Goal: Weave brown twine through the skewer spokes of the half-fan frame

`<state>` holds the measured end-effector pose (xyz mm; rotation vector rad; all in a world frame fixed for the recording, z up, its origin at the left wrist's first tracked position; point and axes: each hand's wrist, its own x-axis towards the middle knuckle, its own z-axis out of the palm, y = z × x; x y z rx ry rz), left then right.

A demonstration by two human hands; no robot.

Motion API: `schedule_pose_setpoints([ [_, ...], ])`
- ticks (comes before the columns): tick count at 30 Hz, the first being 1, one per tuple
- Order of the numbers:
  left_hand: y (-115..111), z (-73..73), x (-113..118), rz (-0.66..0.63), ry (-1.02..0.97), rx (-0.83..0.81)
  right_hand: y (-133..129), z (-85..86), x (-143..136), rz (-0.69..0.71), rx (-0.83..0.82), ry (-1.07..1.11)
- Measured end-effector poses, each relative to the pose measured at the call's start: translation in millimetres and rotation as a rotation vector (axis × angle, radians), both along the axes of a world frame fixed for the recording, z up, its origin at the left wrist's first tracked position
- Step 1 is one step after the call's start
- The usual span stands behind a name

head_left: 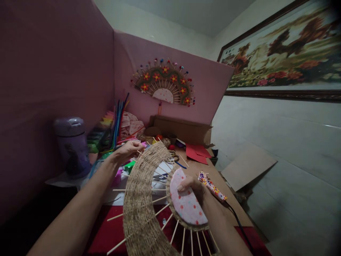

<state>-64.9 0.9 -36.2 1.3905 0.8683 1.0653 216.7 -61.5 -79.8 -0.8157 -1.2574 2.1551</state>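
A half-round fan (pixel 141 199) of wooden sticks woven with brown twine is held up in front of me. My right hand (pixel 194 186) grips it at its half-circle centre (pixel 186 204) of pink fabric with red dots, thumb on top. The fingers of my left hand (pixel 131 149) are pinched together beside the stick tips at the fan's far left edge. Whatever sits between those fingertips is too small to make out. Bare stick ends stick out past the twine band. Just right of my right hand lies a flower-patterned glue gun (pixel 212 186) with a black cord.
A decorated fan (pixel 165 83) hangs on the pink board behind. At left stand a purple lidded container (pixel 72 145) and colourful pipe cleaners (pixel 119 121). Red sheets (pixel 197 153) lie on the cardboard (pixel 226 209); a brown board (pixel 249 165) leans at the right wall.
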Motion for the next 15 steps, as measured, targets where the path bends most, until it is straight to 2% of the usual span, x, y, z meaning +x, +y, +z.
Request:
schedule_pose_setpoints([
  [3, 2, -6.5, 8, -0.025, -0.037, -0.022, 3, -0.4, 2, 0.03, 0.015, 0.0],
  [8, 4, -10.2, 13, 0.009, -0.108, -0.001, 1, 6.1, 4, 0.034, -0.006, -0.008],
  [15, 3, -13.7, 18, 0.056, -0.137, 0.024, 1, 6.2, 1, -0.035, 0.017, 0.036],
])
